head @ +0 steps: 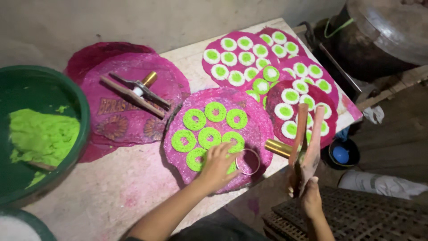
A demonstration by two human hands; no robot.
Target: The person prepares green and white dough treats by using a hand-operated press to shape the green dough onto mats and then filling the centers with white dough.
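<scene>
My left hand point(217, 166) rests on a round pink mat point(256, 127), fingers touching a thin metal ring point(248, 161) beside several green dough rings point(209, 136). My right hand point(307, 189) grips the two wooden handles of a press point(305, 140) with a brass cylinder point(277, 147), held upright past the table's edge.
A green basin point(73, 96) of green dough stands at the left. A second press point(133, 91) lies on stacked pink mats point(169, 73). Three more mats point(214, 71) with green-and-white rings sit at the back right. A dark pot point(374, 40) and a blue ball point(341, 154) lie beyond the table.
</scene>
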